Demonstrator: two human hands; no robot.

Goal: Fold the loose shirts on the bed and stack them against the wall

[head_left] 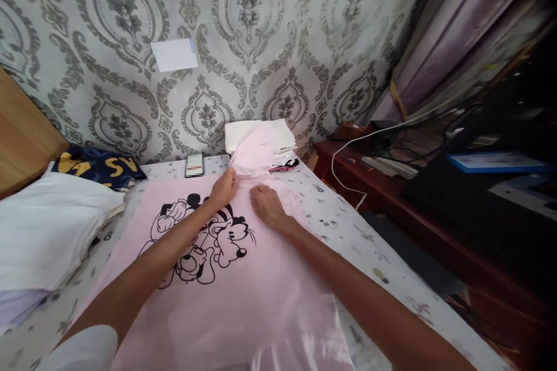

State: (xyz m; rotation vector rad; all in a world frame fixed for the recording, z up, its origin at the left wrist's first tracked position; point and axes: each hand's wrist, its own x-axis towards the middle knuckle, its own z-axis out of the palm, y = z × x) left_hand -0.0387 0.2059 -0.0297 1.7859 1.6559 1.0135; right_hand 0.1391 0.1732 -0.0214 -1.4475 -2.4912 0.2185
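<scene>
A pink T-shirt (265,284) with a black cartoon print lies spread over the bed. At its far edge my left hand (224,186) pinches the cloth, and a raised pink flap, perhaps a sleeve, stands up beyond the fingers. My right hand (266,206) rests a little to the right, its fingers curled down onto the shirt's far edge. Behind the flap sits a stack of folded cream and white cloths (248,132), partly covered by it. My left forearm crosses over part of the print.
A phone (194,164) lies near the patterned wall. To the left are white folded clothes (52,226) and a navy printed cloth (98,167). The patterned bed sheet (361,243) shows on the right, beside a dark red desk (391,197) with a white cable (337,156).
</scene>
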